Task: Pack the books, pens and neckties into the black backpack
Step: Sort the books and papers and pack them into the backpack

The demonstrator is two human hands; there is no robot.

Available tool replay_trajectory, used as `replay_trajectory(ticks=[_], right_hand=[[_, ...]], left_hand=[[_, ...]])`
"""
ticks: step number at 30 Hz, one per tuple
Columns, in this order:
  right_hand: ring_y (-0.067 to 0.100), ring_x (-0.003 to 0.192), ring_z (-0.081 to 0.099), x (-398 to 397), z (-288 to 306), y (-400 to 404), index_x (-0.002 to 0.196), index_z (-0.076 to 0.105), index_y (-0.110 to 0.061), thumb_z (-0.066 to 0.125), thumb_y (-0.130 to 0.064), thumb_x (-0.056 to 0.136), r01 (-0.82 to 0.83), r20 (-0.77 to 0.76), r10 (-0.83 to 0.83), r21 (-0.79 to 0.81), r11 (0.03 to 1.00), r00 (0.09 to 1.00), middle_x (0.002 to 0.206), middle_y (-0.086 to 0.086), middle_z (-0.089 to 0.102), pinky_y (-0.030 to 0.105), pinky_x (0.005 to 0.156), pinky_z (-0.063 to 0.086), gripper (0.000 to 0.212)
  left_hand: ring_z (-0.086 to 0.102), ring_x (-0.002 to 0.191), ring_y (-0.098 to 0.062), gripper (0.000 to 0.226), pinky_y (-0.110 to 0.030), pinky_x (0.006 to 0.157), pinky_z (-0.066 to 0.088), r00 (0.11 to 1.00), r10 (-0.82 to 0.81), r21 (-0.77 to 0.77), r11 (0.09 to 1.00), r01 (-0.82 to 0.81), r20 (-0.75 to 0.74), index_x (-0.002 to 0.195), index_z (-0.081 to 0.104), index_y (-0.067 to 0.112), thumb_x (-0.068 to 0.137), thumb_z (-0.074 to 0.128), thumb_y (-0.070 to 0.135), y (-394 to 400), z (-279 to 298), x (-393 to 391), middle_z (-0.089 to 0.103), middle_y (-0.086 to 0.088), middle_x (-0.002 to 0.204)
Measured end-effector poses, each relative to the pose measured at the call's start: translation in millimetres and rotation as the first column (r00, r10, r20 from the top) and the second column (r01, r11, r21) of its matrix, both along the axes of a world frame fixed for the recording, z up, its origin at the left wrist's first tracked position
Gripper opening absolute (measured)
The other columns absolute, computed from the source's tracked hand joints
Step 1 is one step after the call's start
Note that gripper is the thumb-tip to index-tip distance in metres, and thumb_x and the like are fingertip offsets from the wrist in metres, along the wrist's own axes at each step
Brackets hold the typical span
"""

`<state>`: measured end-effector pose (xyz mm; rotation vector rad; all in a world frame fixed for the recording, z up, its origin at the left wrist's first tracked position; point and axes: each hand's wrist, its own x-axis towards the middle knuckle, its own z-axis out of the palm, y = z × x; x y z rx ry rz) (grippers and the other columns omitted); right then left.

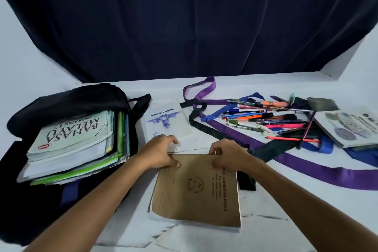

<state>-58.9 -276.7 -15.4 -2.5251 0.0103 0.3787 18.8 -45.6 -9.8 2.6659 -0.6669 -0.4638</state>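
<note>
Both hands grasp the far edge of a brown exercise book (196,190) lying flat on the white bench (286,200). The left hand (161,154) pinches its far left corner, thumb on the cover and fingers curled past the edge; the right hand (227,156) pinches the far right part the same way. What the fingertips touch beyond the edge is hidden.

Just beyond the hands lies a white exercise book (165,120) with blue print, its near end covered by the left hand. To the left, the black backpack (67,100) lies open with a stack of books (75,145) in its mouth, a pale textbook on top; its near side is cut off in shadow.

To the right, a purple necktie (306,167) and a black necktie (204,126) trail across the bench, tangled with blue fabric whose shape is hard to make out. A heap of pens (266,120) lies on them. Another book (351,129) sits at the right edge, partly cut off.
</note>
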Motion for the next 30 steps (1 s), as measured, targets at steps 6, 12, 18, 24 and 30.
replay_trajectory(ticks=[6, 12, 18, 24, 30], right_hand=[[0.012, 0.111, 0.047, -13.1, -6.5, 0.7, 0.127, 0.062, -0.033, 0.066, -0.036, 0.089, -0.005, 0.028, 0.013, -0.256, 0.967, 1.000, 0.122, -0.004, 0.055, 0.025, 0.080, 0.042, 0.038], [0.007, 0.093, 0.054, -40.2, 1.1, -24.4, 0.126, 0.061, -0.022, 0.065, -0.022, 0.093, 0.240, 0.188, -0.232, -0.018, 0.971, 0.954, 0.114, -0.004, 0.060, 0.023, 0.084, 0.049, 0.034], [0.012, 0.089, 0.065, -55.9, -7.5, -35.5, 0.114, 0.068, -0.012, 0.069, -0.009, 0.088, 0.343, 0.370, -0.405, 0.223, 0.912, 0.836, 0.096, -0.001, 0.069, 0.031, 0.085, 0.055, 0.026], [0.013, 0.090, 0.065, -56.3, -16.7, -31.4, 0.104, 0.071, -0.010, 0.066, -0.006, 0.090, 0.360, 0.357, -0.487, 0.367, 0.858, 0.797, 0.095, 0.001, 0.071, 0.020, 0.079, 0.052, 0.015], [0.027, 0.096, 0.064, -63.7, -19.0, -28.1, 0.096, 0.070, -0.014, 0.050, -0.031, 0.099, 0.352, 0.062, -0.672, 0.814, 0.462, 0.738, 0.097, 0.009, 0.070, 0.032, 0.077, 0.051, 0.027]], left_hand=[[0.038, 0.137, -0.016, 0.088, -0.038, 0.111, 0.037, 0.960, -0.255, 0.023, 0.966, 0.259, -0.116, 0.142, 0.046, 0.031, 0.065, 0.085, 0.050, -41.2, -8.6, -5.3, 0.045, 0.006, 0.146], [0.040, 0.135, -0.018, 0.091, -0.038, 0.110, 0.038, 0.942, -0.296, 0.131, 0.939, 0.317, -0.156, 0.148, 0.036, 0.033, 0.070, 0.082, 0.045, -59.6, -21.5, -8.2, 0.044, 0.002, 0.147], [0.041, 0.133, -0.022, 0.098, -0.038, 0.108, 0.041, 0.945, -0.286, 0.141, 0.941, 0.308, -0.156, 0.148, 0.035, 0.030, 0.066, 0.088, 0.031, -69.6, -16.7, -15.1, 0.041, -0.001, 0.147], [0.054, 0.101, -0.015, 0.060, -0.030, 0.084, 0.050, 0.933, -0.294, 0.158, 0.931, 0.329, -0.209, 0.110, 0.057, 0.025, 0.061, 0.091, 0.029, -71.7, -4.8, -16.6, 0.052, 0.006, 0.112], [0.062, 0.079, -0.014, 0.042, -0.025, 0.063, 0.045, 0.926, -0.294, -0.080, 0.956, 0.283, -0.238, 0.079, 0.061, 0.023, 0.054, 0.094, 0.019, -47.4, 4.4, -8.1, 0.066, 0.005, 0.082]])
